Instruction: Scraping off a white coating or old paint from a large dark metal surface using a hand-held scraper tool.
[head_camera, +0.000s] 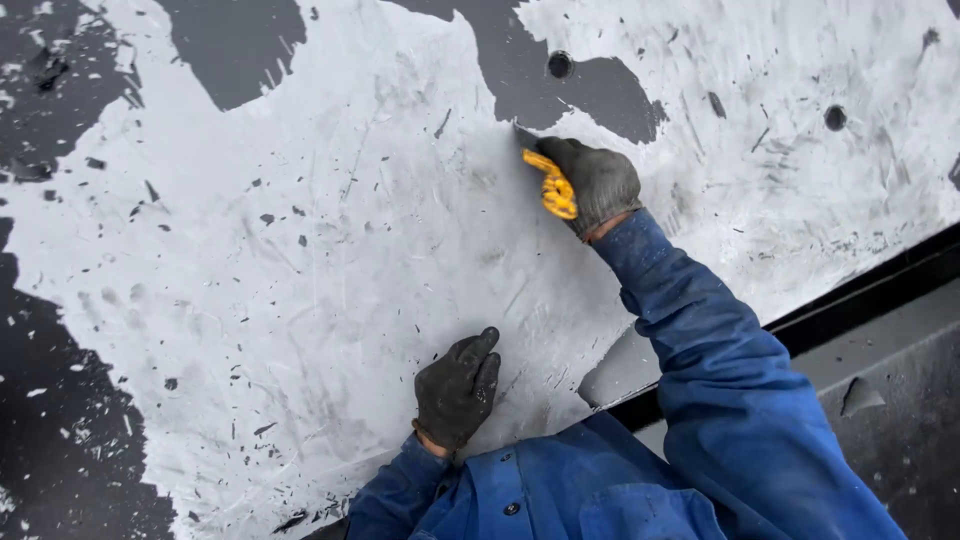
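My right hand (597, 182), in a dark glove, grips a yellow-handled scraper (550, 182). The scraper's blade tip touches the panel at the edge of a dark patch (585, 92). My left hand (458, 390), also in a dark glove, rests on the whitish scraped surface of the large panel (330, 260), its fingers together and nothing in it. Both arms wear blue sleeves.
The panel is mostly scraped pale grey, with dark coating left at the left side (60, 420) and top (235, 50). Small dark flakes lie scattered over it. Two round holes (560, 65) (835, 117) pierce the panel. A black edge strip (860, 290) borders a grey ledge at right.
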